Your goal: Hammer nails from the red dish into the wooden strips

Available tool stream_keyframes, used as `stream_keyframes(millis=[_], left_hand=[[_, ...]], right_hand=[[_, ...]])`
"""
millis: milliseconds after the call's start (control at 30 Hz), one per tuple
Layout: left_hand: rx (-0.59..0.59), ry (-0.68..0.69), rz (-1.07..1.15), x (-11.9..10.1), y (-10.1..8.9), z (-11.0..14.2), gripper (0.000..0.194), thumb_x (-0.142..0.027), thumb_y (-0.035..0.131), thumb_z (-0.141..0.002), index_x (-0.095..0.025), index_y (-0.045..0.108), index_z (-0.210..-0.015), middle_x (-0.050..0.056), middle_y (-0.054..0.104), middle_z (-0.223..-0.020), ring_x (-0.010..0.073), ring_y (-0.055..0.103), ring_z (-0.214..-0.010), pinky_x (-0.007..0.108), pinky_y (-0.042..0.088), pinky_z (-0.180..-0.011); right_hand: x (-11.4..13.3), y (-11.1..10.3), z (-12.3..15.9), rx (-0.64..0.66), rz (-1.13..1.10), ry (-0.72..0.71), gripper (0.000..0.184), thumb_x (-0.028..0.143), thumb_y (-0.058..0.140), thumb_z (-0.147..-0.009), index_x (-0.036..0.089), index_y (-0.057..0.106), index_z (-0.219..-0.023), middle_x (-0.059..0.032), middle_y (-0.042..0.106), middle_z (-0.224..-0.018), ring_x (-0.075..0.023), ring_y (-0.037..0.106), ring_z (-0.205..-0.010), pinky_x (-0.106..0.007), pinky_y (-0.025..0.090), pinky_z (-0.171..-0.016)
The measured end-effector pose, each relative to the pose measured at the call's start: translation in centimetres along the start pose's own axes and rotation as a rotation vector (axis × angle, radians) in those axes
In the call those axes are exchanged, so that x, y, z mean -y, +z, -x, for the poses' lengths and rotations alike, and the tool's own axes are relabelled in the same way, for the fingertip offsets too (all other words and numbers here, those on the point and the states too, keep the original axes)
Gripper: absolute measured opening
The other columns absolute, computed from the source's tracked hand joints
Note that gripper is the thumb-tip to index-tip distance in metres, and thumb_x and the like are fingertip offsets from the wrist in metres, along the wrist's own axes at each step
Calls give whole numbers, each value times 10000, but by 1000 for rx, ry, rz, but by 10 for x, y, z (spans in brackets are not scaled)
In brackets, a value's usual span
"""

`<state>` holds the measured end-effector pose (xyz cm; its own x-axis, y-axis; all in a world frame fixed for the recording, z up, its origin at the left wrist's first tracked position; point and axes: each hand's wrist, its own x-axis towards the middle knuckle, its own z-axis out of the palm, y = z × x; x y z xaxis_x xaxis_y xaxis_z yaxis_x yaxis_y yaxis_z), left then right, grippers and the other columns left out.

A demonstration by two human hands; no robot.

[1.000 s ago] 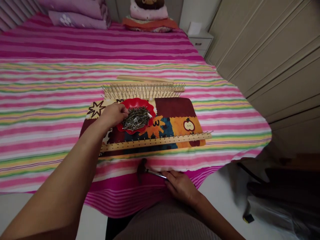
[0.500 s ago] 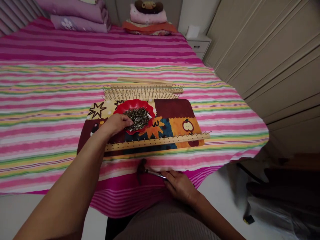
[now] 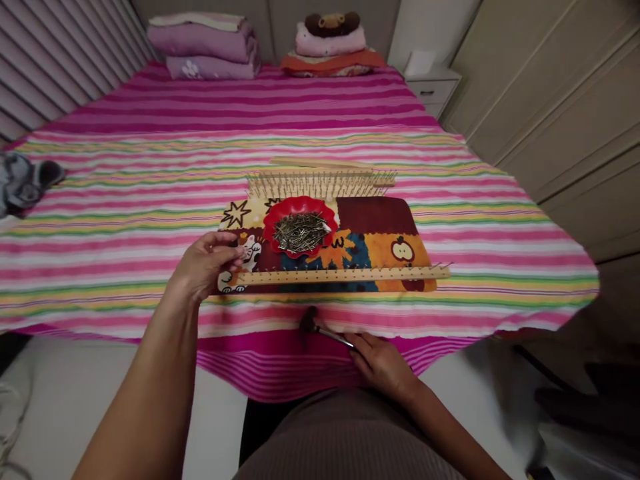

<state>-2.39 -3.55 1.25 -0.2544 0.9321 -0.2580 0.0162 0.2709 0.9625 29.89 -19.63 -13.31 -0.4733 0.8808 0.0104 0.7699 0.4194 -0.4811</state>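
Note:
My left hand (image 3: 207,263) is closed in a pinch just left of the red scalloped bowl (image 3: 267,233), above the left end of a wooden strip (image 3: 350,274). Whatever its fingertips hold is too small to make out. Thin nails (image 3: 300,232) fill the bowl in a loose heap. Along the strip stand nails in a row, with dark dots along its side. My right hand (image 3: 383,363) grips the handle of a hammer (image 3: 333,335), whose dark head lies toward the left, near the front edge of the bed.
Bowl and strip rest on a patterned mat (image 3: 375,217). Behind it stand wooden strips full of upright nails (image 3: 320,183), and a bare strip (image 3: 320,162) lies farther back. Striped bedding (image 3: 480,233) spreads around. Folded purple bedding (image 3: 210,43) sits at the far end.
My left hand has come out of the bowl of nails and moved left, fingers still pinched. My right hand keeps hold of the hammer. The view has shifted to the left.

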Motion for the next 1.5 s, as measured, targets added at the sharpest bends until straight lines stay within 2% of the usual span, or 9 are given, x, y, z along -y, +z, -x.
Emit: stream_keyframes(millis=[167,333,433,567,667,833,1033,1267,1500], left_hand=[[-9,-72,51,21,-40,26,263,-220,756,-525,-136,708,-770,46,694,-694,111,621,-571,220,530,-551],[9,-135,125,39,-54,45,371,-190,832,-437,-162,733,-794,59,720,-732,146,669,-661,254,572,-657],[-32,-135,161,47,-48,52,365,-232,855,-424,-166,730,-760,43,707,-683,142,654,-611,257,568,-610],[-137,-40,218,55,-28,52,331,-265,848,-421,-157,709,-700,27,706,-734,101,612,-579,210,524,-531],[-222,22,235,62,-13,50,330,-276,821,-462,-149,695,-740,21,701,-769,104,627,-630,223,540,-587],[-321,81,220,74,3,46,308,-274,776,-517,-152,621,-754,-9,657,-670,119,642,-630,267,556,-650],[-452,198,49,94,12,39,286,-351,752,-558,-153,652,-740,-7,667,-671,118,620,-617,267,531,-656],[-502,163,-151,98,16,37,225,-348,719,-612,-173,683,-748,-12,664,-660,134,613,-636,280,512,-682],[-513,250,-303,103,19,37,178,-356,683,-677,-199,685,-762,-8,674,-727,146,614,-698,284,498,-719]], right_hand=[[0,1,-1,-3,37,-11,408,212,425,-922,205,522,-1318,-101,663,-1118,-202,673,-908,-327,554,-783],[2,-1,-3,-13,54,-36,373,210,396,-938,168,550,-1275,-109,671,-1079,-203,677,-878,-318,556,-759],[2,-2,-4,-15,67,-43,368,210,406,-932,162,556,-1265,-110,677,-1039,-205,678,-857,-318,558,-738],[2,-2,-4,-4,62,-29,376,206,422,-920,171,555,-1270,-111,678,-1038,-208,679,-853,-324,562,-735],[1,-1,-3,9,45,-18,375,204,427,-921,163,553,-1272,-116,671,-1065,-206,678,-881,-321,560,-764],[0,1,-2,3,28,-12,377,188,439,-916,173,552,-1276,-114,667,-1089,-198,675,-905,-316,553,-793],[1,-2,-2,-8,37,-29,375,184,445,-910,163,563,-1264,-111,675,-1069,-206,679,-882,-323,563,-767],[1,-2,-3,-12,22,-24,365,201,436,-916,170,579,-1250,-123,678,-1070,-227,679,-906,-358,569,-786],[20,-25,0,-9,-275,-51,364,226,426,-941,200,550,-1283,-104,668,-1168,-208,643,-1056,-351,536,-897]])
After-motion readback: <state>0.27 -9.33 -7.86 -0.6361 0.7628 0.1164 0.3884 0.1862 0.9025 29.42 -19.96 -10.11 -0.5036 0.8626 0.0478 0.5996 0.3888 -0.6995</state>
